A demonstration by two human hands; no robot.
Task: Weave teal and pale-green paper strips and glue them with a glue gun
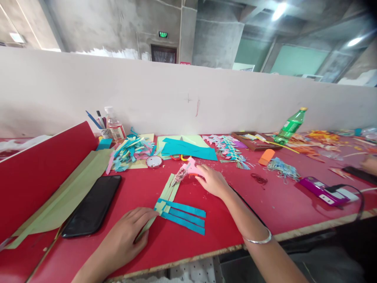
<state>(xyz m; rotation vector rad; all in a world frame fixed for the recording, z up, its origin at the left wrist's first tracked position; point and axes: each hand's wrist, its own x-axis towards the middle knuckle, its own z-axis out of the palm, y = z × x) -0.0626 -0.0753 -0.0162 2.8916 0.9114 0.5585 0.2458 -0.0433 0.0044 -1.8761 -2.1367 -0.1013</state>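
Note:
My right hand (212, 180) grips a pink hot glue gun (191, 168) by its handle. The gun's nozzle points down and left, close to the far ends of light green paper strips (168, 185). Teal paper strips (186, 220) cross these green ones in a small weave on the red table and fan out to the right. With fingers and thumb drawn together, my left hand (134, 230) holds the weave's left edge and the near green strip. Beyond the gun are a roll of tape (154, 161) and a red-and-yellow handle, partly hidden.
A black phone (92, 206) lies left, beside a green paper sheet (67, 196). Behind are paper scraps (132, 151), teal sheets (188, 148) and finished woven strips (228, 147). A green bottle (291, 126) and a purple power strip (322, 192) stand right; another person's hand (369, 163) shows.

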